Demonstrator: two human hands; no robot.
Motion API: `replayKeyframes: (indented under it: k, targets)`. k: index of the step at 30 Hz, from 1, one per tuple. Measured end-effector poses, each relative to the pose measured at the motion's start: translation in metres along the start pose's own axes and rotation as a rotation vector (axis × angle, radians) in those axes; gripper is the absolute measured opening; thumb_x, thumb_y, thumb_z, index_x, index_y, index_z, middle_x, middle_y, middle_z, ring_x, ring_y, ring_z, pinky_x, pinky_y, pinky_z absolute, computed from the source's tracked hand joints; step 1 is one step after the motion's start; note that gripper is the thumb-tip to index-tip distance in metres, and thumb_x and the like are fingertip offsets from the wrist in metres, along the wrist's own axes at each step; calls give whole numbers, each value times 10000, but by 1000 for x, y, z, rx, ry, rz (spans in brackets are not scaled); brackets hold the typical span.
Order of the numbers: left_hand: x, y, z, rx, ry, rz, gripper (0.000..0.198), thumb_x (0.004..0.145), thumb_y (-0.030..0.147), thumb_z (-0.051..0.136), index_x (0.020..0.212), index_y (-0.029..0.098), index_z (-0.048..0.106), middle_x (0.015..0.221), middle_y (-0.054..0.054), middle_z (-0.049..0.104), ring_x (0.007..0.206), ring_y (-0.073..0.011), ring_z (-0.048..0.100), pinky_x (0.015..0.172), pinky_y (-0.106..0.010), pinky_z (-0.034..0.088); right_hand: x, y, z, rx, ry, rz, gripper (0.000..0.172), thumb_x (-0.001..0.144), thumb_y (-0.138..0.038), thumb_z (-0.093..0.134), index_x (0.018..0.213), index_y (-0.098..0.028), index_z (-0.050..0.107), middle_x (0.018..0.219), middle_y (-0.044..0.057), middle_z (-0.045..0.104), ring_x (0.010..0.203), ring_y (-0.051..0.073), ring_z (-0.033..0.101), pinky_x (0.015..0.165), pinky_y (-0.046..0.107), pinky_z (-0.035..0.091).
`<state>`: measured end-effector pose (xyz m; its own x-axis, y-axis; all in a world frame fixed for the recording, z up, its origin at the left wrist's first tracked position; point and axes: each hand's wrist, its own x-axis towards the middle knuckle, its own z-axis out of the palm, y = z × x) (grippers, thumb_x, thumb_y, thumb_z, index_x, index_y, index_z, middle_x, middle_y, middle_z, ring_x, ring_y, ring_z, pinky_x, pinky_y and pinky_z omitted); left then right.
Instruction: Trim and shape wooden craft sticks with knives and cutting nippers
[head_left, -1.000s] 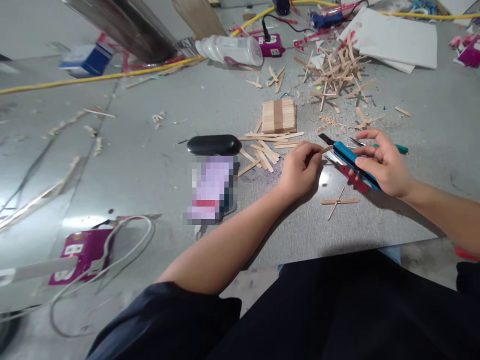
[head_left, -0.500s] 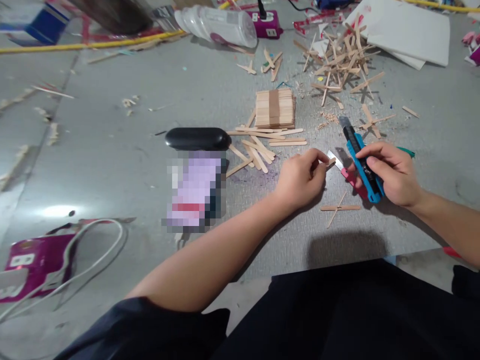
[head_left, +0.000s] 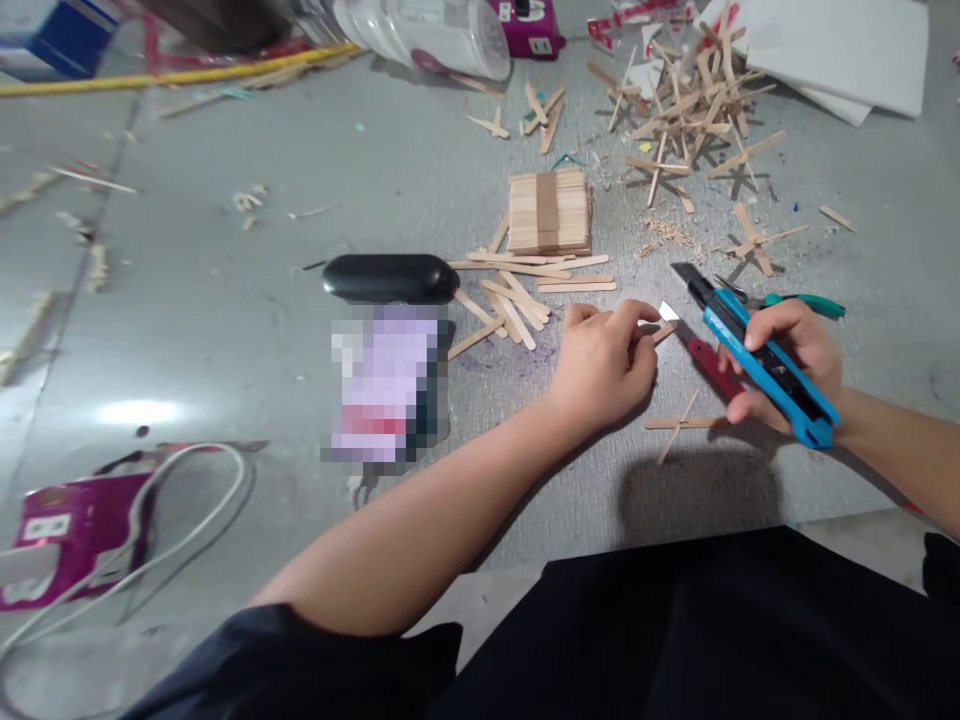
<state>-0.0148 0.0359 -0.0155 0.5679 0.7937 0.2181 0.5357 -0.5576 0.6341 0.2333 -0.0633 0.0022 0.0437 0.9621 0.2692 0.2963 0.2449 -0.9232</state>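
My left hand (head_left: 604, 362) rests low over the table, its fingers closed on a small flat wooden stick (head_left: 666, 332), whose end shows past the fingertips. In my right hand (head_left: 806, 355) is a blue utility knife (head_left: 772, 362), its dark blade pointing up and left. Beneath it lies a red-handled knife (head_left: 712, 365), its blade tip near the stick in my left hand; whether my right fingers touch its handle I cannot tell. Just beyond the right hand are green-handled pliers (head_left: 806, 302), partly hidden. Crossed wooden sticks (head_left: 679, 424) lie on the table nearer to me.
A banded bundle of wooden sticks (head_left: 549, 212) stands beyond my left hand, with loose sticks (head_left: 517, 305) beside it. Farther right is a pile of crossed sticks (head_left: 697, 115). To the left are a black case (head_left: 390, 278), a blurred-out phone (head_left: 390, 385) and a white cable (head_left: 187, 450).
My right hand has turned the blue utility knife flatter and shifted its rear end right and toward me. More of the green pliers shows. My left hand keeps the stick in nearly the same place.
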Motion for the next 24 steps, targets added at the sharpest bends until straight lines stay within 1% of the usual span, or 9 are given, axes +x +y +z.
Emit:
replayKeyframes:
  k: [1, 3, 5, 7, 8, 12, 17, 20, 24]
  targets:
    - [-1, 0, 0, -4, 5, -3, 240, 1031, 171, 620, 1220, 252, 744, 760, 34, 727, 681, -193, 620, 1020, -472, 446, -1, 0, 0, -8, 12, -53, 711, 705, -921, 1041, 1075, -411, 711, 841, 6, 734, 677, 307, 725, 607, 546, 621]
    - [-2, -1, 0, -10, 12, -12, 260, 1030, 161, 617, 1245, 247, 735, 795, 29, 748, 702, -198, 638, 1008, -467, 439, -3, -2, 1, 38, 53, -129, 601, 864, -890, 944, 1159, -417, 720, 811, -5, 717, 613, 275, 682, 564, 508, 566]
    - [-2, -1, -1, -18, 16, -27, 255, 1027, 157, 621, 1236, 248, 734, 821, 21, 765, 730, -205, 651, 999, -465, 436, -2, -8, 3, 84, 48, -150, 434, 999, -662, 911, 1305, -421, 719, 822, -27, 728, 595, 236, 685, 540, 443, 530]
    - [-2, -1, -2, -41, 18, -50, 250, 1030, 156, 623, 1230, 255, 736, 824, 21, 768, 737, -204, 652, 1013, -470, 446, 0, -14, 4, 120, 32, -126, 377, 1032, -481, 877, 1356, -417, 697, 879, -26, 760, 659, 233, 728, 576, 423, 576]
    - [-2, -1, -2, -59, 21, -64, 252, 1033, 154, 622, 1231, 258, 738, 825, 21, 767, 734, -201, 651, 1022, -473, 454, 0, -16, 3, 106, 55, -86, 368, 1028, -460, 877, 1347, -418, 699, 901, -17, 771, 705, 245, 747, 621, 442, 607]
    - [0, 0, -6, -150, 37, -124, 237, 1059, 176, 634, 1247, 261, 750, 863, 12, 781, 751, -202, 666, 1021, -478, 488, -1, -18, -1, 16, 54, -3, 323, 1023, -528, 855, 1300, -408, 739, 910, 2, 807, 737, 282, 779, 677, 512, 654]
    - [2, 1, -8, -209, 44, -154, 250, 1074, 194, 639, 1297, 238, 744, 843, 13, 757, 745, -195, 663, 1005, -479, 513, -7, -11, -7, -13, -5, -21, 432, 1017, -562, 855, 1421, -428, 784, 1066, 60, 863, 851, 325, 830, 693, 537, 690]
    - [3, 1, -9, -258, 33, -172, 272, 1091, 200, 605, 1335, 227, 722, 872, 3, 768, 788, -206, 705, 941, -460, 521, -7, -7, -10, -34, -23, -75, 456, 1020, -552, 855, 1435, -369, 801, 1116, 84, 864, 939, 335, 848, 682, 496, 685]
    - [4, 3, -9, -296, 14, -181, 283, 1108, 203, 569, 1356, 211, 703, 918, -19, 784, 872, -225, 754, 923, -449, 538, -3, -6, -11, -114, 3, -187, 461, 1028, -538, 828, 1425, -304, 816, 1116, 78, 876, 939, 307, 849, 733, 470, 694]
